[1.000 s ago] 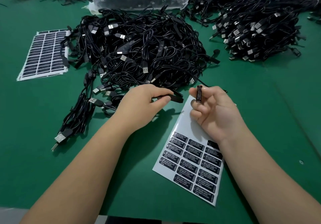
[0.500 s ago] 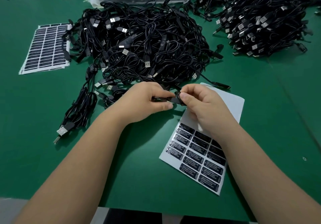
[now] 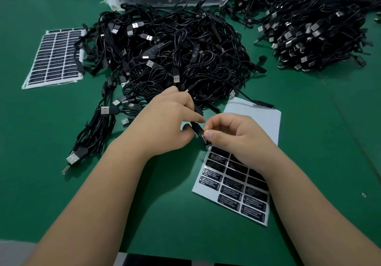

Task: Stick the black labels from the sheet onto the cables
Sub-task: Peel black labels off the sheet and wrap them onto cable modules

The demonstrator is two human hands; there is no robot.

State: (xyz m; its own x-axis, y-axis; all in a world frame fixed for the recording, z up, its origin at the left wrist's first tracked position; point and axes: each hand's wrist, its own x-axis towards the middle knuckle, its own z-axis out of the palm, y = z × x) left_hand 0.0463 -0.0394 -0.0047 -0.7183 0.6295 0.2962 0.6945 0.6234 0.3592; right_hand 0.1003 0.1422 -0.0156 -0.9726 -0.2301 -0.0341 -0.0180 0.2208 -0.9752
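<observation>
We have the small black module (image 3: 201,134) of one cable between our two hands, just above the near corner of the label sheet (image 3: 252,121) on the green desk (image 3: 319,142). Our left hand (image 3: 165,125) has its grip closed on the upper end of the module, forefinger laid along it and thumb tucked under. Our right hand (image 3: 233,133) pinches the lower end, fingers curled, thumb tip pressing flat on the face, where we judge the label is being smoothed on; the label itself is too dark against the plastic to tell apart.

The module looks light, stiff and smooth, so it should be held by its narrow sides or ends, leaving the flat face free for the sticker. The cord running out of it is thin and limp and trails up into the big cable pile (image 3: 175,59); it will drag and tangle if pulled hard. A label is thin, floppy and tacky, best taken by one edge.

The module's long axis runs diagonally, from upper left near the pile down to lower right, its free end pointing at the sheet's top row of remaining labels (image 3: 233,183).
</observation>
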